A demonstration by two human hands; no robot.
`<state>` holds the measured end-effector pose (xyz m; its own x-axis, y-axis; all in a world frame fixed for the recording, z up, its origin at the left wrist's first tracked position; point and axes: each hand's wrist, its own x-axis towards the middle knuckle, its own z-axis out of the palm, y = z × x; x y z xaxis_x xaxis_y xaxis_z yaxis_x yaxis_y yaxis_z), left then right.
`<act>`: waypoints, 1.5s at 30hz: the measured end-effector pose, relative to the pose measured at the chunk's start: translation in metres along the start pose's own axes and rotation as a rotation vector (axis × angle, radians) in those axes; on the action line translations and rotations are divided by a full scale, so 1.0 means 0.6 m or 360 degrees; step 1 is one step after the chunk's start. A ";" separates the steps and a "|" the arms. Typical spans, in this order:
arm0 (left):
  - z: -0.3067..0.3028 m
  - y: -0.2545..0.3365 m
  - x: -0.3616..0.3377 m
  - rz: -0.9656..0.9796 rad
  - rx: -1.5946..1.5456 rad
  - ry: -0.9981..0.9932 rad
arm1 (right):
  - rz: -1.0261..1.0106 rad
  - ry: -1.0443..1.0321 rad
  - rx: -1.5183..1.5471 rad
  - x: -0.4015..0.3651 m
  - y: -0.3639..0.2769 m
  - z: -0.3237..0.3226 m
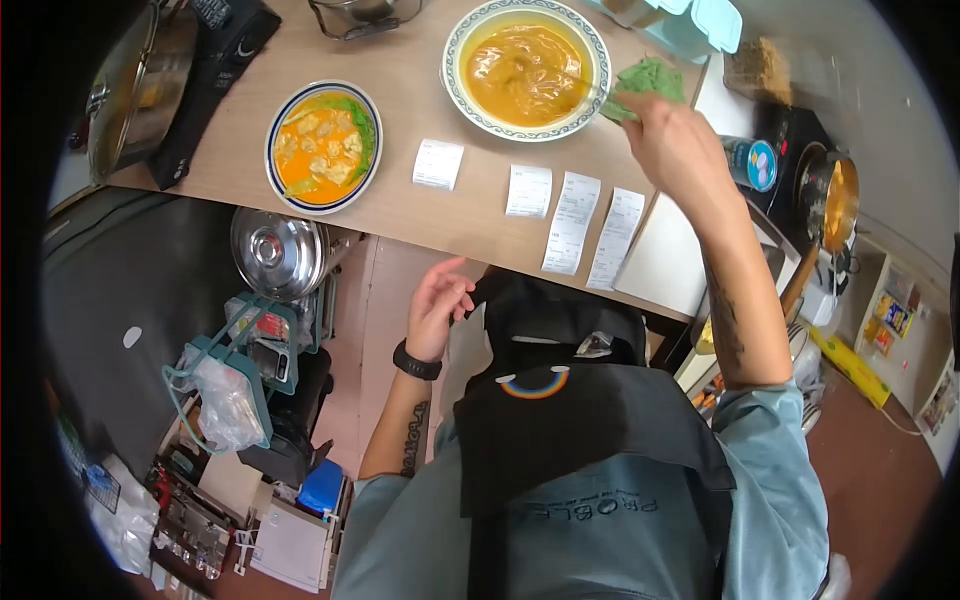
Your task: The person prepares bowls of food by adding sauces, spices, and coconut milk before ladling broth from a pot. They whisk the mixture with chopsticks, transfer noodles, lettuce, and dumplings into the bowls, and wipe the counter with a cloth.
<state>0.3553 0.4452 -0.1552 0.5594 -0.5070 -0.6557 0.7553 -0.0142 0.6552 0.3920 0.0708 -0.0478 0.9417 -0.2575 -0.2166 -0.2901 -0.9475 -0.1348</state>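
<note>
My right hand (672, 140) is closed at the right rim of a large patterned bowl (452, 90) of orange-yellow sauce (525, 75). A thin, pale utensil appears to run from its fingers into the sauce; its kind is not clear. Just behind the fingers lies a crumpled green cloth (650, 78). My left hand (440, 300), with a black watch on the wrist, hangs in front of the table's edge. Its fingers are loosely bent and apart, with nothing in them. A blue-rimmed plate (272, 150) holds pale chunks and greens in orange sauce.
Several printed receipts (572, 222) lie along the table's front edge. A black cooker with a pot (150, 90) stands at the left, light-blue containers (705, 25) at the back right. A lidded steel pot (268, 255) sits below the table, and a pan (838, 205) is at the right.
</note>
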 end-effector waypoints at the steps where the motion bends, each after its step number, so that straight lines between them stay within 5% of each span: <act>1: 0.000 0.000 -0.002 -0.0027 0.0063 0.0024 | 0.0017 0.0001 -0.0001 -0.013 0.001 -0.004; 14: -0.032 -0.043 -0.006 -0.0107 0.0024 0.0101 | 0.0043 -0.0126 -0.0071 -0.024 -0.011 -0.018; 22: -0.061 -0.069 -0.004 -0.0148 0.0157 0.0120 | -0.0019 0.0170 0.0025 -0.014 0.005 -0.010; 34: -0.087 -0.100 -0.014 -0.0253 0.0224 0.0167 | 0.0035 -0.0086 -0.0055 -0.018 -0.010 -0.018; 41: -0.086 -0.100 -0.005 -0.0296 0.0189 0.0168 | -0.0164 0.0266 -0.0010 0.005 0.001 0.009; 45: -0.097 -0.106 -0.006 -0.0271 0.0225 0.0269 | 0.0081 0.0035 -0.0073 -0.030 0.001 -0.025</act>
<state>0.3252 0.4984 -0.2161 0.4864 -0.3360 -0.8066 0.7950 -0.2129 0.5681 0.3773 0.0719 -0.0293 0.9296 -0.3091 -0.2007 -0.3299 -0.9406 -0.0797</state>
